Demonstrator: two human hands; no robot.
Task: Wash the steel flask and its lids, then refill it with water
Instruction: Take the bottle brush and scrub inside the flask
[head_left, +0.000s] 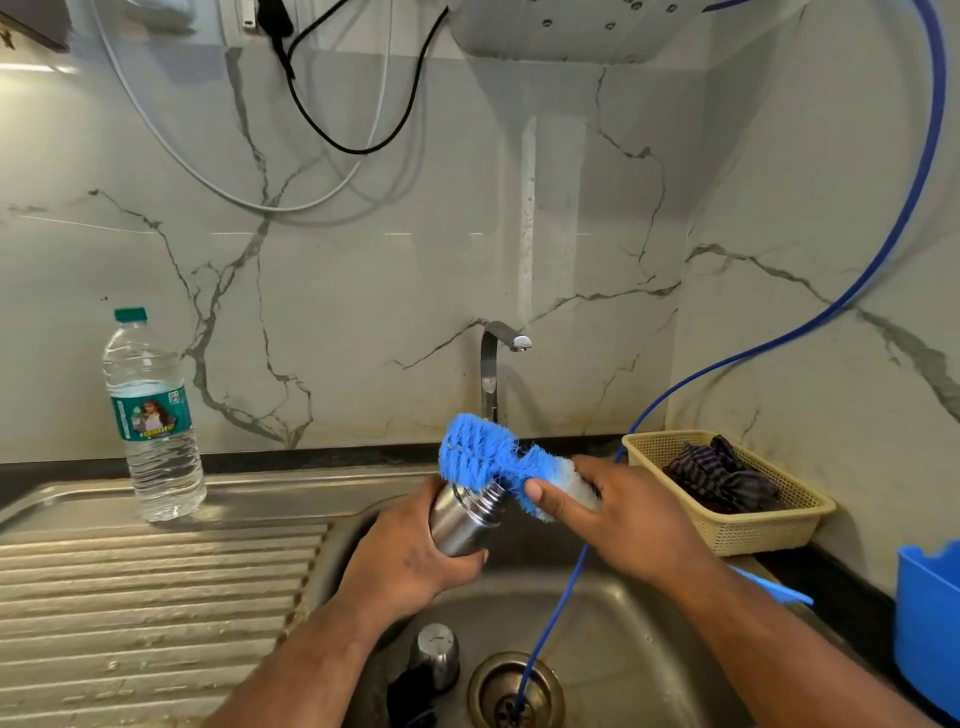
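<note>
2 hands (410, 556) (628, 519) hold flask (462, 522) and brush (478, 452).

Left hand (410, 556) wraps the flask (465, 519); right hand (634, 519), thumb forward and fingers (592, 470) apparently curled, grips the brush (478, 452).

Body in view: two bare forearms, left forearm (311, 660) and right forearm (779, 639), seen from wrist to near the elbow. Both hands bare. Left hand (410, 556): few small dark specks on its back. Right hand (623, 519): short trimmed thumbnail.
</note>
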